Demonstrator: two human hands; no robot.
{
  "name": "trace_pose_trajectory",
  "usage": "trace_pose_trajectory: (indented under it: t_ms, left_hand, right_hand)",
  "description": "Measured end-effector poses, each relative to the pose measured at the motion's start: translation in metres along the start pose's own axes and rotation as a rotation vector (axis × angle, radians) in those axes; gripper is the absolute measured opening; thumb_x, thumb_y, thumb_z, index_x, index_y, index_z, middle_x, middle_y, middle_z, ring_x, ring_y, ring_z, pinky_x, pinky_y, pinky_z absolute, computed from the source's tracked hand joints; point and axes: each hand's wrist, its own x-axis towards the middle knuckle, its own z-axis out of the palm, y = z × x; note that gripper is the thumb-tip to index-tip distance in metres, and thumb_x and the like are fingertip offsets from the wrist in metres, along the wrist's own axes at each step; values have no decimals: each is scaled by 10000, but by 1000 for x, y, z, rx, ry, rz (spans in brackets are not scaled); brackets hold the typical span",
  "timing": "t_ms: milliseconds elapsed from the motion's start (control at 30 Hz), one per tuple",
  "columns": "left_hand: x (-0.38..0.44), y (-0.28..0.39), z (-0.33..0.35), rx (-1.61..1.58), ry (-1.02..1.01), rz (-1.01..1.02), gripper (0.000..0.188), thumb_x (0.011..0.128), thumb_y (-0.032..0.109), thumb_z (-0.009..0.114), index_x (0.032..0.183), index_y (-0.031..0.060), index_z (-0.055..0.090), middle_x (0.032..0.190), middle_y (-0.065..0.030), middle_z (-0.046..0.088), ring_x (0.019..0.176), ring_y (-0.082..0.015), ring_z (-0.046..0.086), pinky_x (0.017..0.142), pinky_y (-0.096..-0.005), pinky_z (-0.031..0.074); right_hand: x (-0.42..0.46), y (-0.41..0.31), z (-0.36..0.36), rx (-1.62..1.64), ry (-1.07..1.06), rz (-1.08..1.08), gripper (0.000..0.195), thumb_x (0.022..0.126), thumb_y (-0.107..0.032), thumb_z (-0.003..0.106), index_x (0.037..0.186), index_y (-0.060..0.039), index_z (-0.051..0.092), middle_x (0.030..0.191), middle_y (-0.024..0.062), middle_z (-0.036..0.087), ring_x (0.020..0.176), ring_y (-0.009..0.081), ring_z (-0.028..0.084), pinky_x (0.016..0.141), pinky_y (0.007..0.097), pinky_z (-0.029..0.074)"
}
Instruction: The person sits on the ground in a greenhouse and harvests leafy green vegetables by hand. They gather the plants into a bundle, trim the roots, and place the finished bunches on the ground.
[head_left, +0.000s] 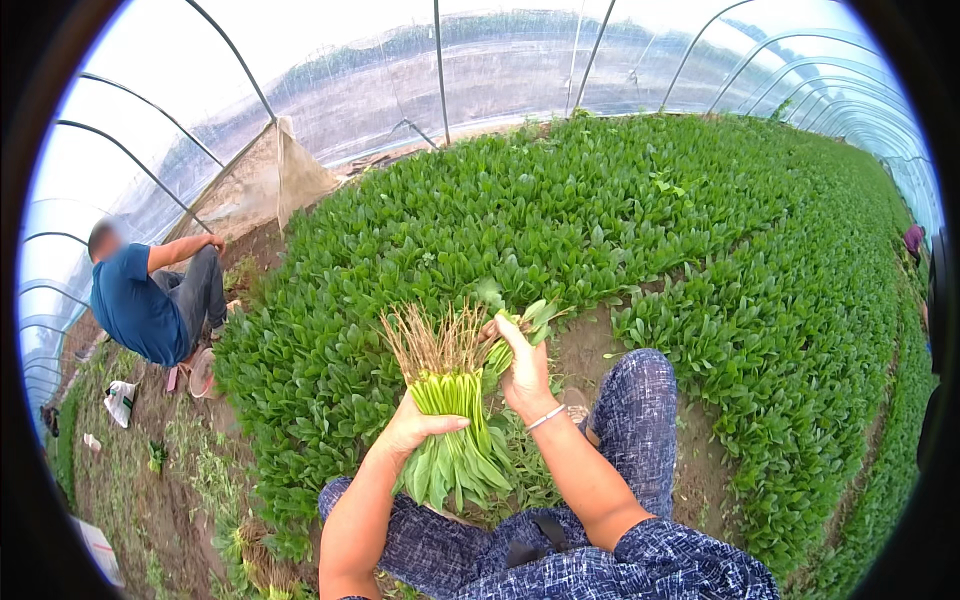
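My left hand (420, 429) is closed around a thick bunch of leafy greens (450, 405), its thumb lying across the pale green stems. The thin brown roots point up and away from me, and the broad leaves hang down towards my lap. At the right side of the roots, my right hand (517, 360) holds a few loose leafy plants (534, 319) between thumb and fingers, with some leaves sticking out beyond the fingertips. A thin bracelet (546, 418) is on my right wrist.
Dense rows of leafy greens (525, 217) grow ahead and to the right. At left a person in a blue shirt (139, 300) sits near a basket (202, 373) and a white bag (120, 403). Rooted bunches (259, 559) lie on the soil at lower left. Plastic greenhouse walls on hoops surround the bed.
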Motion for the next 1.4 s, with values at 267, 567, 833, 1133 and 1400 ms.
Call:
trace_pose_trajectory:
  t_ms: [267, 567, 833, 1133, 1400]
  left_hand:
    - [-10, -2, -11, 109, -22, 69, 661, 623, 0, 807, 1217, 1, 519, 1119, -64, 619, 1019, -166, 592, 929, -326, 465]
    - [-14, 3, -31, 151, 69, 94, 666, 622, -9, 800, 1225, -3, 518, 1138, -76, 618, 1025, -173, 596, 929, -334, 467]
    - [-22, 6, -27, 186, 72, 61, 683, 611, 20, 803, 1232, 1, 519, 1146, -74, 614, 1047, -182, 584, 942, -336, 452]
    - [-28, -2, -38, 123, 97, 21, 672, 587, 74, 795, 1210, 10, 552, 1124, -55, 619, 1025, -182, 583, 927, -326, 450]
    - [-31, 2, -44, 95, 87, 3, 685, 572, 74, 801, 1209, 14, 558, 1137, -47, 613, 1044, -187, 571, 959, -337, 429]
  right_hand:
    - [6, 6, -24, -722, 4, -259, 221, 977, -198, 476, 874, -12, 538, 692, 65, 531, 613, 167, 491, 600, 309, 409]
    - [19, -23, -42, -251, -256, 310, 260, 915, -309, 597, 913, -50, 573, 877, 61, 638, 857, 188, 646, 724, 374, 557]
    - [2, -17, -25, -424, -340, 126, 150, 777, -66, 730, 903, -6, 676, 841, 27, 681, 748, 101, 617, 699, 259, 496]
    - [4, -15, -24, -35, -62, 155, 73, 800, -76, 689, 868, -52, 676, 826, 50, 681, 746, 129, 631, 697, 271, 500]
    - [-2, -23, -16, -329, -345, 280, 197, 827, -183, 708, 963, -47, 665, 901, 20, 673, 824, 111, 620, 730, 259, 494]
